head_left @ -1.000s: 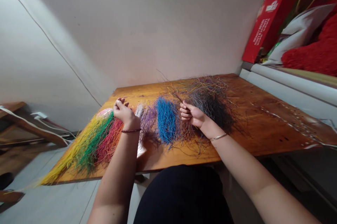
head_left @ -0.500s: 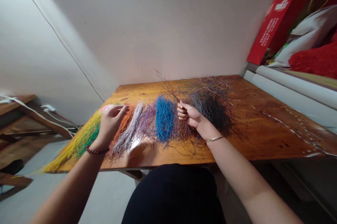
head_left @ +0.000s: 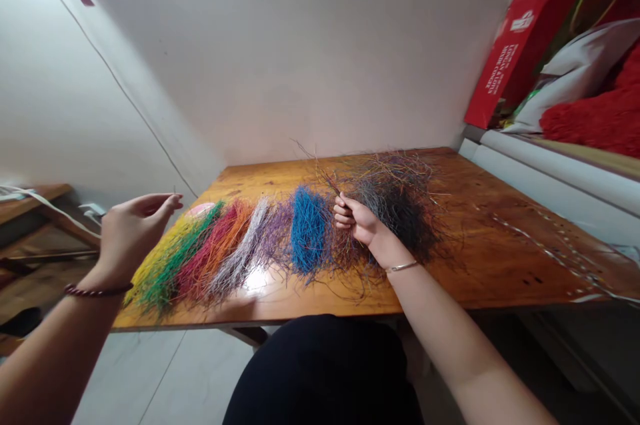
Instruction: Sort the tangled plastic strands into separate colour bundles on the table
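Note:
My right hand [head_left: 354, 217] is closed around a small bundle of thin dark strands [head_left: 326, 175], whose ends fan out up and left. My left hand [head_left: 137, 225] is raised over the table's left edge, thumb and fingertips pinched on something thin, too small to make out. Below and beside it lie yellow strands [head_left: 163, 248], green strands [head_left: 183, 262], magenta strands [head_left: 207, 252] and orange strands [head_left: 234, 228]. Farther right are white strands [head_left: 245, 248], purple strands [head_left: 277, 233] and a blue pile [head_left: 307, 228]. Black and grey strands [head_left: 400, 212] lie beyond my right hand.
The wooden table [head_left: 493, 265] stands against a wall. Loose mixed strands [head_left: 400, 168] lie at its back. A white string [head_left: 545, 248] runs along its right side. At the right are a red box [head_left: 517, 45] and red fluffy material [head_left: 597, 112]; a side table [head_left: 37, 208] is at the left.
My left hand has moved left, from over the orange and magenta strands to beyond the yellow ones. My right hand still holds the dark strands in nearly the same place.

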`<state>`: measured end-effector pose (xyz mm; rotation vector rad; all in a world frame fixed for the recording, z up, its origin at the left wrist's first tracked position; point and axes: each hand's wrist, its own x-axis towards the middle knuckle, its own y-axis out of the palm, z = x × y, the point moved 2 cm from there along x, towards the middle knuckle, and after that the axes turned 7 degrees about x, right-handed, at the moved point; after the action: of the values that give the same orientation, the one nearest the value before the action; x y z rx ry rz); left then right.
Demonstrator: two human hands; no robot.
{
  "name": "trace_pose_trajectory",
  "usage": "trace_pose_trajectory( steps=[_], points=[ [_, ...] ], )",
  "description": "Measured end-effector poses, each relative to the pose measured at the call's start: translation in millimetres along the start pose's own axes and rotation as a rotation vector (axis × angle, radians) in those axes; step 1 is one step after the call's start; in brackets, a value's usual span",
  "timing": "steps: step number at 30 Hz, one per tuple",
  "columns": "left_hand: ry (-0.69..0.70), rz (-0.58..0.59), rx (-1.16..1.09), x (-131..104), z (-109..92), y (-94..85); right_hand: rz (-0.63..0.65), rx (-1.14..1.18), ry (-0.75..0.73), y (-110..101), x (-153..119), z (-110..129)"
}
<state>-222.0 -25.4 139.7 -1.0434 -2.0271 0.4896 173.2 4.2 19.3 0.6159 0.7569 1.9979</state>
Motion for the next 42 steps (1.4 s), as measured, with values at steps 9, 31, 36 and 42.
trace_pose_trajectory(
  steps=[9,31,36,42],
  points=[
    [0.478,0.185,0.240,46,13,89.5,0.011,-0.015,0.004,0,1,-2],
    [0.363,0.338,-0.319,-37,-101,223.3,-0.150,-0.244,-0.148,9,5,-13],
    [0.432,0.294,-0.440,-86,-110,227.8,-0.227,-0.391,-0.218,10,8,-18],
    [0.601,0.274,-0.342,-97,-101,222.4,-0.282,-0.522,-0.283,10,12,-26]
  ],
)
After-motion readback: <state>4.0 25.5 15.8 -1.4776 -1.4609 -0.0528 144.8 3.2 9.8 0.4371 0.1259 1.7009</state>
